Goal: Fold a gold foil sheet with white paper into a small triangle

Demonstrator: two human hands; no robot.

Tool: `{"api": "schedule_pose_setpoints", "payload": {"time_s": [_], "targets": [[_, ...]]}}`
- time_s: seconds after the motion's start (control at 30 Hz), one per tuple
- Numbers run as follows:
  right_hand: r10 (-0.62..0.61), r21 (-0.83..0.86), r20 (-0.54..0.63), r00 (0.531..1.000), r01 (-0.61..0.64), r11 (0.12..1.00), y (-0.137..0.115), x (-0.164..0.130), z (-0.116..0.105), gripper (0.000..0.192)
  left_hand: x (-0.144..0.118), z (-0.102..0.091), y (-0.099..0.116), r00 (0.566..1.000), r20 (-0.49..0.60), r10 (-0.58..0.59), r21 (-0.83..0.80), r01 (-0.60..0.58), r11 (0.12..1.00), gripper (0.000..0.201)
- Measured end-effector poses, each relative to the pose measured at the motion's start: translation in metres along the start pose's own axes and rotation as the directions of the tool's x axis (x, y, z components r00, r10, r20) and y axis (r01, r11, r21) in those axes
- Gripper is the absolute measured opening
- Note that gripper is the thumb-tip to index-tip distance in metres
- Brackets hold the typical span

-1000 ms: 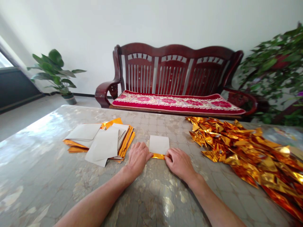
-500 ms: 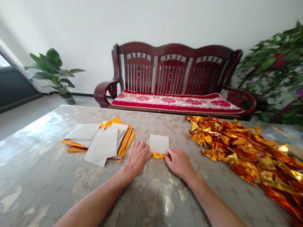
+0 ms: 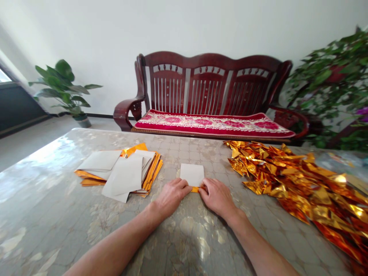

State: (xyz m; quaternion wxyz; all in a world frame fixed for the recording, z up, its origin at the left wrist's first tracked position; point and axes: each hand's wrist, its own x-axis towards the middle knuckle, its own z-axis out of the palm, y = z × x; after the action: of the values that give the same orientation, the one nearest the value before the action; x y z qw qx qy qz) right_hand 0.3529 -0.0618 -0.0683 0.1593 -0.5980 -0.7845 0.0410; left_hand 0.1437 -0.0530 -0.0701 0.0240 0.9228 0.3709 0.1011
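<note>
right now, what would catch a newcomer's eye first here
The gold foil heap glitters across the right of the table. At the centre the left hand and right hand press the near edge of a white sheet with a gold fold. A stack of sheets lies to the left, and a red bench stands behind.

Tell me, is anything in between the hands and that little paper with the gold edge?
Nothing visible is. The left hand and the right hand both already touch the near gold edge of the small paper, with only bare table around them.
</note>
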Motion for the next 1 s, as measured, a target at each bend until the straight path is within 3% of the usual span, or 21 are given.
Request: {"api": "schedule_pose_setpoints", "payload": {"time_s": [0.33,0.6,0.77,1.0], "targets": [[-0.004,-0.054,-0.099,0.995,-0.002,0.999,0.001,-0.002,0.002,0.01,-0.004,-0.001,0.035,0.994,0.028,-0.101,0.17,0.095,0.981,0.019],[0.044,-0.172,-0.111,0.993,-0.062,0.983,-0.019,0.0,0.013,0.033,-0.006,0.004,0.041,0.992,0.008,-0.124,0.245,0.119,0.962,0.022],[0.066,-0.184,-0.128,0.99,-0.089,0.979,-0.008,-0.002,0.018,0.039,-0.01,0.01,0.042,0.99,0.029,-0.141,0.305,0.126,0.944,0.023],[0.03,-0.147,-0.139,0.99,-0.05,0.988,0.012,-0.008,0.018,0.037,-0.017,0.003,0.042,0.981,0.027,-0.19,0.298,0.174,0.939,0.026]]}}
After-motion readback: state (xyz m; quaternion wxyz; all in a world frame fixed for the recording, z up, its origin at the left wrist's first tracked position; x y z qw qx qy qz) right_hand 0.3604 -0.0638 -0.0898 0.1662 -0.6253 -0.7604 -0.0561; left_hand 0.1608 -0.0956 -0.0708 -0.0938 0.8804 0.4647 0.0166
